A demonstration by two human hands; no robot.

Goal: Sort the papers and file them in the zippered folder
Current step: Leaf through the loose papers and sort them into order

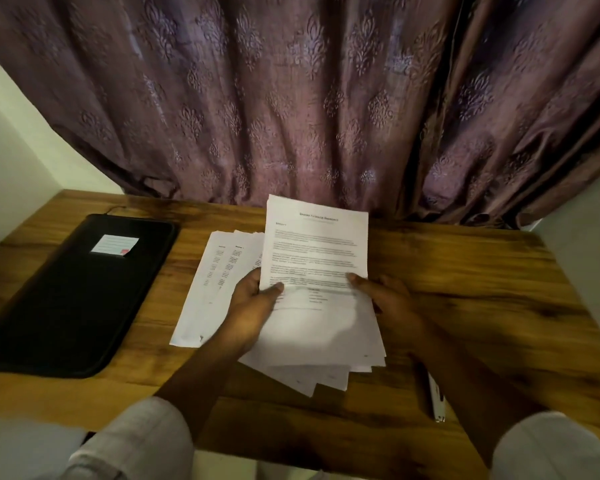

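A wood-grain table (pixel 465 271) with a smooth, faintly glossy top; a black folder (pixel 66 306) of matt, cloth-like material with a paper label (pixel 114 244); white matt papers (pixel 314 244); behind, a purple cloth curtain (pixel 291 98), embossed and slightly lustrous; pale, matt cloth sleeves (pixel 146 441).

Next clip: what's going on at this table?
A person holds a printed sheet up over a loose pile, the left hand pinching its lower left edge and the right hand its lower right. Fanned papers lie beside it on the wooden table. The black zippered folder lies flat on the left, apparently closed. A pen lies by the right forearm.
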